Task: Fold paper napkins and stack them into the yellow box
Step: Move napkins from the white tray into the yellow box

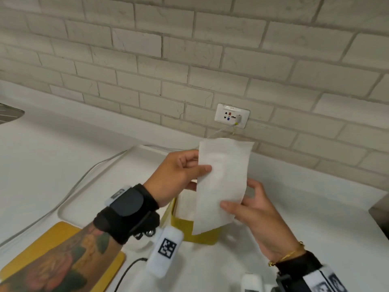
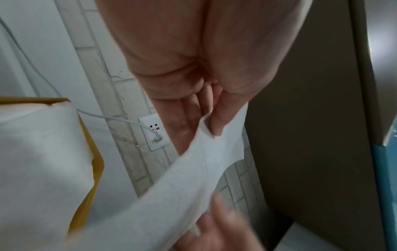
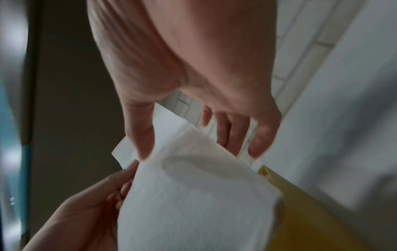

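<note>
- Nearest us, a yellow board (image 1: 63, 245) lies on the white counter (image 1: 315, 218) under our left forearm.
- Our right hand (image 1: 256, 218) pinches the napkin's (image 1: 221, 182) lower edge — thumb in front, fingers behind.
- Our left hand (image 1: 179, 175) pinches its upper left edge, thumb over the paper.
- The napkin hangs in the air, a long folded strip, just above the yellow box (image 1: 202, 234), which already holds white napkins.
- Farther back — a wall socket (image 1: 231, 115) with a white cable plugged in, set in the brick wall (image 1: 189, 49).
</note>
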Demonstrator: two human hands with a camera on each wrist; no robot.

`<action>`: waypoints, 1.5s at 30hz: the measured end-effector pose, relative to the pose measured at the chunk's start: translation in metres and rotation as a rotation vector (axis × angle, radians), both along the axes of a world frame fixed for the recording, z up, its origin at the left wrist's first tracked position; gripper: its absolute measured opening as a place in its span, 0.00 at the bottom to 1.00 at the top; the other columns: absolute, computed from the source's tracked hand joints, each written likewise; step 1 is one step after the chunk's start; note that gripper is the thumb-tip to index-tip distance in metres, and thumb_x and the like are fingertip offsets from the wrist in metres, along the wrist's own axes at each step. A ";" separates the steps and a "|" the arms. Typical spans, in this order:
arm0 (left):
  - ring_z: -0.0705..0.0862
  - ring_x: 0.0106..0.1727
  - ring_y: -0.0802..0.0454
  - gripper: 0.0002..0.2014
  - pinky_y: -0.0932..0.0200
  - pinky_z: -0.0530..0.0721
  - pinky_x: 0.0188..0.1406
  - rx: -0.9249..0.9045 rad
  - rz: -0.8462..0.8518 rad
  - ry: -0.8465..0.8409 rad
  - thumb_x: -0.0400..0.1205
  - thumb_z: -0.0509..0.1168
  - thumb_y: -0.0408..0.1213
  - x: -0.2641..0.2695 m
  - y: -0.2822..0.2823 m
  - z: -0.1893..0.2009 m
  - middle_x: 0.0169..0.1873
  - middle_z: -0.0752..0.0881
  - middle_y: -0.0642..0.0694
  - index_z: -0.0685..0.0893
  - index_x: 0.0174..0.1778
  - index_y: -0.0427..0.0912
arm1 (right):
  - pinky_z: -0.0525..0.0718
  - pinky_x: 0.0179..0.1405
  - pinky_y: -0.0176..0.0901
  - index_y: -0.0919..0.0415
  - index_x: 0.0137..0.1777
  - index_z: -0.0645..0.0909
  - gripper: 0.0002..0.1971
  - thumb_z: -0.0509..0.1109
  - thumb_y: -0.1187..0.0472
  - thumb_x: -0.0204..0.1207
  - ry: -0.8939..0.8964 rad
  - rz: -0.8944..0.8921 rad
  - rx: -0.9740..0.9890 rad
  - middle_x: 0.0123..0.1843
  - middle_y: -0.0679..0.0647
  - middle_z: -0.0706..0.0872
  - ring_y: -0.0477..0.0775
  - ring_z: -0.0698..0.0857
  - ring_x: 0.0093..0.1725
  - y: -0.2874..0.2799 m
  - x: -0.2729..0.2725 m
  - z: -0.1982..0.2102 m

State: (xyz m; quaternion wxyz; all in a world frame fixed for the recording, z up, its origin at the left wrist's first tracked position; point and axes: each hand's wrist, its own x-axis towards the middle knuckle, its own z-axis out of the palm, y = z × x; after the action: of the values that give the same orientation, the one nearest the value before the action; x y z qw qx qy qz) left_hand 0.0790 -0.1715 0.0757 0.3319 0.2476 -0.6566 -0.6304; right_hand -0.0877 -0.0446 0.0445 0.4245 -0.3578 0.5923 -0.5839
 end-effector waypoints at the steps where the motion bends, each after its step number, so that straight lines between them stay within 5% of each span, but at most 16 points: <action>1: 0.93 0.49 0.46 0.12 0.51 0.93 0.45 0.016 0.017 -0.013 0.85 0.67 0.27 -0.003 -0.009 0.001 0.51 0.94 0.41 0.87 0.63 0.38 | 0.88 0.54 0.51 0.47 0.71 0.68 0.35 0.82 0.67 0.71 0.033 0.009 0.041 0.56 0.55 0.94 0.55 0.93 0.57 -0.004 0.001 -0.004; 4: 0.93 0.40 0.53 0.12 0.60 0.91 0.38 0.022 0.087 -0.121 0.85 0.69 0.27 -0.014 -0.035 0.001 0.42 0.94 0.43 0.85 0.64 0.34 | 0.90 0.56 0.57 0.44 0.67 0.69 0.26 0.78 0.64 0.78 0.187 -0.075 0.078 0.49 0.50 0.95 0.52 0.94 0.49 -0.017 0.004 -0.016; 6: 0.88 0.29 0.61 0.12 0.66 0.86 0.30 -0.045 0.134 -0.264 0.83 0.72 0.28 -0.023 -0.052 -0.007 0.29 0.89 0.51 0.83 0.62 0.33 | 0.90 0.44 0.40 0.45 0.65 0.69 0.22 0.77 0.60 0.79 0.313 -0.129 0.092 0.43 0.46 0.95 0.42 0.92 0.41 -0.024 0.006 -0.019; 7: 0.86 0.25 0.62 0.13 0.66 0.84 0.29 -0.088 0.161 -0.354 0.82 0.74 0.29 -0.027 -0.061 -0.013 0.28 0.87 0.52 0.82 0.61 0.36 | 0.86 0.36 0.32 0.46 0.65 0.69 0.21 0.76 0.59 0.80 0.393 -0.152 0.097 0.37 0.46 0.93 0.38 0.89 0.35 -0.028 0.009 -0.020; 9: 0.87 0.32 0.55 0.18 0.60 0.88 0.38 -0.176 0.199 -0.524 0.80 0.77 0.34 -0.034 -0.075 -0.028 0.36 0.87 0.47 0.81 0.64 0.40 | 0.79 0.28 0.31 0.46 0.65 0.67 0.21 0.75 0.58 0.81 0.567 -0.176 0.132 0.29 0.48 0.83 0.41 0.81 0.27 -0.033 0.013 -0.025; 12: 0.84 0.48 0.48 0.26 0.59 0.81 0.52 -0.297 0.248 -0.692 0.76 0.80 0.40 -0.037 -0.090 -0.043 0.50 0.89 0.42 0.81 0.69 0.44 | 0.80 0.38 0.41 0.45 0.68 0.64 0.23 0.74 0.54 0.82 0.766 -0.150 0.218 0.36 0.46 0.83 0.46 0.83 0.37 -0.038 0.018 -0.034; 18: 0.85 0.54 0.44 0.34 0.53 0.84 0.59 -0.344 0.258 -0.782 0.74 0.82 0.41 -0.037 -0.105 -0.053 0.53 0.88 0.39 0.77 0.74 0.45 | 0.83 0.50 0.43 0.44 0.70 0.68 0.22 0.73 0.51 0.82 0.906 -0.103 0.303 0.39 0.40 0.80 0.49 0.86 0.47 -0.043 0.020 -0.037; 25: 0.84 0.50 0.45 0.46 0.55 0.82 0.51 -0.500 0.118 -0.867 0.71 0.84 0.43 -0.038 -0.106 -0.050 0.52 0.87 0.42 0.65 0.83 0.48 | 0.79 0.62 0.44 0.43 0.69 0.75 0.21 0.71 0.46 0.77 1.181 0.010 0.276 0.56 0.41 0.70 0.47 0.78 0.60 -0.039 0.031 -0.037; 28: 0.84 0.57 0.44 0.41 0.55 0.81 0.57 -0.558 0.054 -0.865 0.77 0.79 0.45 -0.039 -0.107 -0.049 0.62 0.86 0.41 0.65 0.83 0.50 | 0.74 0.55 0.46 0.44 0.61 0.84 0.19 0.63 0.39 0.75 1.302 0.130 0.097 0.56 0.42 0.79 0.48 0.78 0.57 -0.036 0.047 -0.037; 31: 0.84 0.55 0.45 0.33 0.57 0.81 0.56 -0.576 0.085 -0.853 0.82 0.74 0.43 -0.036 -0.107 -0.050 0.60 0.87 0.41 0.68 0.82 0.50 | 0.67 0.57 0.50 0.49 0.64 0.82 0.11 0.63 0.52 0.86 1.397 0.348 0.148 0.59 0.46 0.84 0.53 0.79 0.60 -0.038 0.054 -0.044; 35: 0.82 0.55 0.49 0.27 0.61 0.76 0.54 -0.653 0.101 -0.843 0.82 0.74 0.40 -0.022 -0.108 -0.047 0.64 0.82 0.44 0.76 0.77 0.49 | 0.72 0.45 0.47 0.46 0.45 0.84 0.06 0.75 0.60 0.78 1.482 0.364 0.093 0.42 0.41 0.86 0.49 0.80 0.44 -0.023 0.035 -0.049; 38: 0.84 0.59 0.48 0.16 0.62 0.78 0.55 -0.744 0.055 -0.801 0.82 0.75 0.39 -0.002 -0.101 -0.042 0.63 0.83 0.46 0.86 0.66 0.49 | 0.77 0.53 0.50 0.45 0.45 0.85 0.07 0.68 0.58 0.81 1.477 0.414 0.121 0.43 0.39 0.87 0.46 0.80 0.50 0.006 0.003 -0.045; 45: 0.85 0.56 0.62 0.08 0.58 0.83 0.61 -0.903 -0.378 -0.768 0.84 0.72 0.41 0.016 -0.050 -0.028 0.56 0.89 0.63 0.92 0.56 0.56 | 0.59 0.68 0.33 0.37 0.54 0.86 0.14 0.58 0.52 0.87 1.398 0.308 0.386 0.58 0.32 0.84 0.34 0.70 0.72 0.076 -0.074 -0.023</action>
State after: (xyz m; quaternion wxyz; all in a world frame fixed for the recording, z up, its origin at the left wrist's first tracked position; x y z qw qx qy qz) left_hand 0.0946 -0.2216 0.0478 0.0268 0.1714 -0.9634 -0.2041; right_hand -0.1620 0.0314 0.0216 0.0809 -0.6441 0.7596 -0.0392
